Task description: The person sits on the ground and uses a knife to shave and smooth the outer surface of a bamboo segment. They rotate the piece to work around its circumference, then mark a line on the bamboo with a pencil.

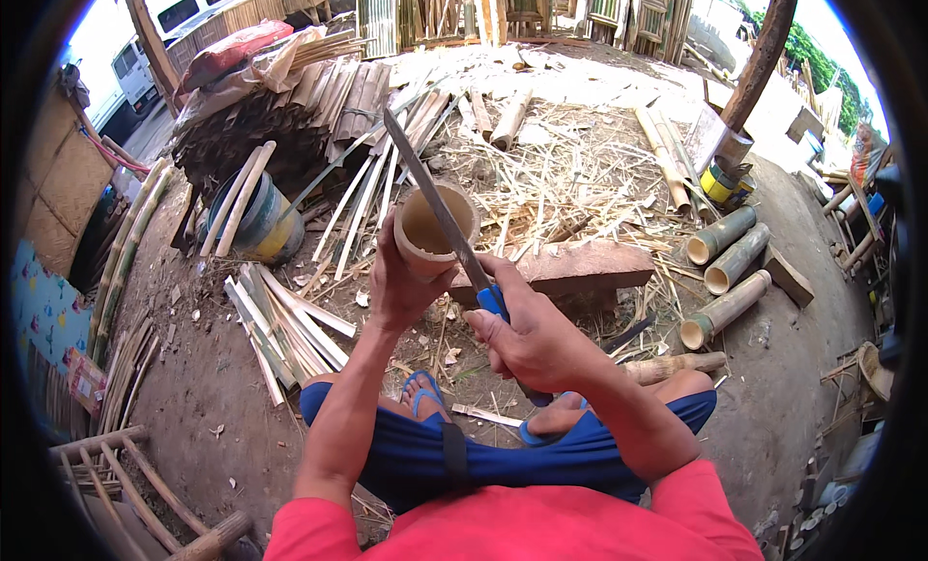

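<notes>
While the left hand (401, 288) grips an upright bamboo tube (432, 230) above the knees, the right hand (530, 337) clasps a long knife (440, 209) laid across its rim — the tube looks whole (no split visible); strips (280, 321) already lie alongside.

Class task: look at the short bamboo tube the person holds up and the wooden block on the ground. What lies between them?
In the head view, the knife blade crosses between the bamboo tube and the wooden block; beneath it lie bamboo shavings.
</notes>
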`<state>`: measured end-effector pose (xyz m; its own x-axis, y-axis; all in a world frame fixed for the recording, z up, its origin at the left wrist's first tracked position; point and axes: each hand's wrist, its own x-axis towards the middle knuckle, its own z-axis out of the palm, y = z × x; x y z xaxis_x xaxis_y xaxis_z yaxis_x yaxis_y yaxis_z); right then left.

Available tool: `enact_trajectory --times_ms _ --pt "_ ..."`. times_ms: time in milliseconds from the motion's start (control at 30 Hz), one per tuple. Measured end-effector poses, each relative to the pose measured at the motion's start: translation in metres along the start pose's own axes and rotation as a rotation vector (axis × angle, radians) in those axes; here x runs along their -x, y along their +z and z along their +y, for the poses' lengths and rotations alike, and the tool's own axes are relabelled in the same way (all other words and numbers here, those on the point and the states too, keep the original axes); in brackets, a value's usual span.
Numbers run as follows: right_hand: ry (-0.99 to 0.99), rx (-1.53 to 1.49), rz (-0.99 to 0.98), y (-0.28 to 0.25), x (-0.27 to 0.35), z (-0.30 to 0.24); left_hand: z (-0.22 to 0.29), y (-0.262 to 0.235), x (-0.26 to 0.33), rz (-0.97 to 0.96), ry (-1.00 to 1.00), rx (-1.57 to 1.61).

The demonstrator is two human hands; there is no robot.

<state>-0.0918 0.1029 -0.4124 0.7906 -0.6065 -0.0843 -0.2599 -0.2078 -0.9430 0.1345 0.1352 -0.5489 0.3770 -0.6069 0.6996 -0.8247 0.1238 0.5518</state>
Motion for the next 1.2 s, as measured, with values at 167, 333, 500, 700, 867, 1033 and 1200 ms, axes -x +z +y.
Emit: enact_trajectory --times_ms 167,333,500,700,867,1033,1200 --pt "-0.348 0.064 0.139 0.004 0.002 0.007 -0.034 -0.045 -0.027 -0.33 -0.036 0.166" --pt "-0.399 0.08 0.155 0.024 -0.021 0.035 -0.033 -0.051 -0.026 -0.442 -0.019 0.204" --pt "-0.256 0.135 0.154 0.032 -0.026 0.033 -0.037 -0.05 -0.023 -0.429 -0.011 0.149" --pt "-0.124 -0.037 0.086 0.032 -0.025 0.036 -0.04 -0.051 -0.021 -0.423 -0.036 0.185" --pt "-0.122 -0.092 0.077 0.034 -0.027 0.037 -0.038 -0.053 -0.021 -0.411 -0.055 0.198" --pt "-0.097 -0.073 0.078 0.034 -0.03 0.032 -0.037 -0.051 -0.023 -0.374 -0.01 0.178" --pt "-0.15 -0.112 0.063 0.023 -0.033 0.02 -0.023 -0.057 -0.038 -0.333 -0.079 0.206"
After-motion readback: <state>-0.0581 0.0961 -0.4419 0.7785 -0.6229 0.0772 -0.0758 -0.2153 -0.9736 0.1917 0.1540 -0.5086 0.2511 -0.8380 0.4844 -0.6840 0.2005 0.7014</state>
